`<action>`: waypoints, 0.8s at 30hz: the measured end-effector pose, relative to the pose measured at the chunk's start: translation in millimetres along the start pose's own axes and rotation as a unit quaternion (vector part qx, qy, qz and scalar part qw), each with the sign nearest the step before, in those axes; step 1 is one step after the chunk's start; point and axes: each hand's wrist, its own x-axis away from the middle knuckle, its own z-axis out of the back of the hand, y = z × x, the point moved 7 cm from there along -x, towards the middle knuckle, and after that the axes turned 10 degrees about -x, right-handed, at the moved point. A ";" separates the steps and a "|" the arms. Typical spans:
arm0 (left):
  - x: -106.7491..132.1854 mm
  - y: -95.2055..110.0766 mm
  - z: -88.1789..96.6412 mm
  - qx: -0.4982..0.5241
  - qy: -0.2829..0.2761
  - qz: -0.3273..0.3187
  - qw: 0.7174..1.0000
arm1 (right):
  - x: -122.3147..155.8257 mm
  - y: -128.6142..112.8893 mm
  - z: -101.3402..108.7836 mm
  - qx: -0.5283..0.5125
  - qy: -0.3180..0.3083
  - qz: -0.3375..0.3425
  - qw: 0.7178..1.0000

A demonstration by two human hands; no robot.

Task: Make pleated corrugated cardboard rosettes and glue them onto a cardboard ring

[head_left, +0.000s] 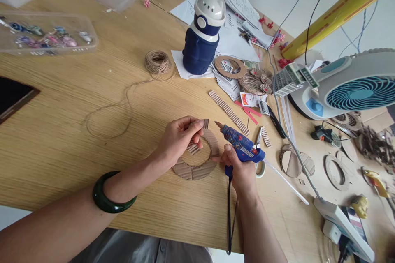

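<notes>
My right hand (242, 168) grips a blue hot glue gun (239, 141) by its handle, and the nozzle points up and left. A clear glue stick (288, 183) sticks out of its back end. Between the thumb and fingers of my left hand (182, 137) is a corrugated cardboard strip (205, 123), its end just left of the nozzle and apart from it. Under both hands a cardboard ring (197, 172) lies flat on the table, partly covered by my left hand. Another striped piece of corrugated cardboard shows inside the ring below my left fingers.
A ball of twine (158, 62) lies behind, its loose end trailing left. Nearby stands a dark blue bottle (200, 49). Right of the glue gun are scissors (258, 136), a black pen (277, 122) and a fan (358, 86). A power strip (342, 226) and its cable lie front right.
</notes>
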 end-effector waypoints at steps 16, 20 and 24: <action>-1.5 -4.7 2.5 0.012 0.001 0.002 1.000 | -3.8 1.9 -3.6 -0.072 0.039 -0.024 0.996; -2.1 -5.1 2.8 0.013 0.004 0.005 1.000 | -5.0 2.8 -3.7 -0.099 0.034 -0.030 0.994; -1.9 -2.5 2.0 0.007 0.005 0.003 1.000 | -5.6 0.7 -3.5 -0.090 0.014 -0.016 0.996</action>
